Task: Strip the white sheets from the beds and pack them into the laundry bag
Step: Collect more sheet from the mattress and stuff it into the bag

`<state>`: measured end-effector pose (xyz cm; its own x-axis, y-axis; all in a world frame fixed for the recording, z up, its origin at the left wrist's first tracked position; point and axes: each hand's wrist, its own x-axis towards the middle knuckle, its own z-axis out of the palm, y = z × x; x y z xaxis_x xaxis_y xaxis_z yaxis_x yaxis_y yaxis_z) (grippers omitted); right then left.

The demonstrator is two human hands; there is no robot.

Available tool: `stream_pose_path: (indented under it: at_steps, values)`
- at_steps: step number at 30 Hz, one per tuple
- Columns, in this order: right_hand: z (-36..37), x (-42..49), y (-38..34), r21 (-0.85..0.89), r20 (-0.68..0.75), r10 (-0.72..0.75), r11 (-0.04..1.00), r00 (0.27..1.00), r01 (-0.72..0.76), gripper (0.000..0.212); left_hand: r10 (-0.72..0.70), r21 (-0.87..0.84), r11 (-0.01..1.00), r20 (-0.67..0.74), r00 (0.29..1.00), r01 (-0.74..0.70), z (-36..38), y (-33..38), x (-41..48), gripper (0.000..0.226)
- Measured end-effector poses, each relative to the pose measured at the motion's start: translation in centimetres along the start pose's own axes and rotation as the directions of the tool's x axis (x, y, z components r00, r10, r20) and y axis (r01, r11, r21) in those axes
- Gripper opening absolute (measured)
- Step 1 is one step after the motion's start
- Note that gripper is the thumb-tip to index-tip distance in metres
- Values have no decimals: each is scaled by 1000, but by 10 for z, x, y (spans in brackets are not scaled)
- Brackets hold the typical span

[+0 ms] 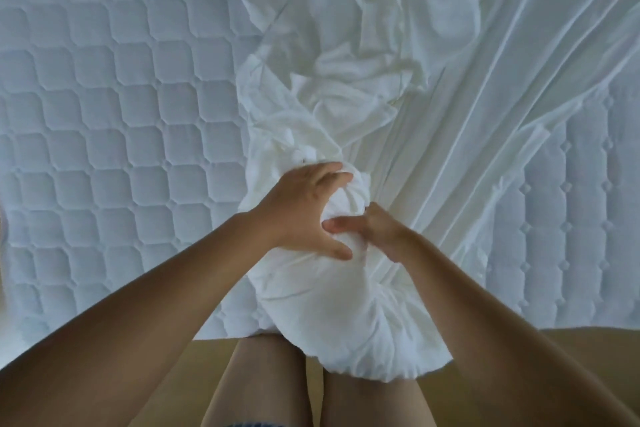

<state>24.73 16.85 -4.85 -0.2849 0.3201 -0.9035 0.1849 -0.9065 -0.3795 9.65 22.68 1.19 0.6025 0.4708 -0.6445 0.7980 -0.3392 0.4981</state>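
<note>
A white sheet [363, 97] lies crumpled across the quilted mattress [104, 97], pulled into taut folds toward me. Its near part is bunched into a thick roll [346, 305] that hangs over the mattress edge above my legs. My left hand [304, 208] grips the top of the bunch, fingers and thumb curled round it. My right hand [370, 229] grips the same bunch from the right side, its fingers partly sunk in the fabric. No laundry bag is in view.
The bare quilted mattress fills the left half and shows again at the right [571, 201]. A wooden floor [588, 350] runs along the mattress's near edge. My bare legs [263, 385] stand against the bed.
</note>
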Motion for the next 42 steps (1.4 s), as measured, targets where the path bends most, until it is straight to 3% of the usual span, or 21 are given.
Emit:
stream_pose_path:
  at_steps: [1, 3, 5, 8, 11, 14, 16, 18, 22, 24, 26, 29, 32, 35, 37, 38, 40, 42]
  values:
    - [5, 0, 6, -34, -44, -5, 999, 999, 4, 106, 15, 10, 1000, -10, 1000, -15, 8, -2, -4, 114]
    - [10, -9, 9, -76, -105, -55, 996, 993, 47, 76, 27, 14, 1000, -34, 999, -27, 17, -3, -5, 113]
    - [15, -21, 13, -134, -243, -142, 985, 960, 112, 70, 35, 19, 999, -56, 998, -34, 18, -3, 4, 109]
    - [31, -62, 24, -350, -531, -327, 925, 782, 149, 66, 42, 90, 995, -24, 999, -40, 14, 7, 27, 100]
    - [64, -103, 45, -599, -466, -542, 775, 699, 202, 82, 21, 136, 990, 42, 999, -26, 12, 17, 52, 94]
    - [95, -103, 72, -876, -351, -596, 481, 722, -29, 121, -14, 128, 992, 63, 998, 6, 8, 19, 68, 85]
    - [97, -88, 74, -900, -334, -592, 431, 733, -62, 132, -15, 145, 989, 66, 998, 5, 7, 17, 70, 81]
    - [86, -79, 71, -915, -285, -626, 404, 725, -11, 122, 1, 126, 992, 41, 999, -7, 7, 14, 64, 74]
    - [53, -89, 47, -888, -191, -604, 442, 774, 126, 108, 4, -159, 986, -273, 962, -49, -3, 8, 37, 50]
    - [34, -96, 22, -872, -143, -542, 465, 828, 154, 113, -87, -277, 960, -432, 898, -40, -6, 8, 13, 42]
    - [17, -99, -6, -862, -133, -511, 483, 849, 155, 117, -77, -260, 961, -566, 821, -89, 3, 14, -15, 44]
    - [5, -100, -41, -848, -145, -494, 509, 857, 150, 117, 27, -100, 988, -633, 774, -116, 35, 20, -36, 63]
    - [0, -97, -62, -837, -171, -489, 530, 855, 136, 117, -6, -159, 976, -707, 708, -151, 39, 16, -21, 65]
    - [-14, -98, -76, -763, -252, -459, 636, 852, 117, 115, -42, -206, 965, -733, 679, -163, 19, 12, 7, 62]
    - [-20, -103, -79, -743, -354, -507, 662, 786, 93, 108, -82, -251, 957, -715, 694, -146, 7, 15, 23, 63]
    - [-18, -106, -75, -760, -429, -562, 648, 707, 53, 102, -125, -298, 946, -702, 701, -130, -1, 19, 29, 64]
    - [-3, -109, -59, -775, -567, -667, 631, 483, -39, 89, -224, -386, 920, -658, 719, -67, -15, 29, 45, 70]
    - [10, -99, -42, -748, -631, -670, 659, 392, -78, 86, -294, -415, 910, -606, 739, 21, -25, 39, 60, 76]
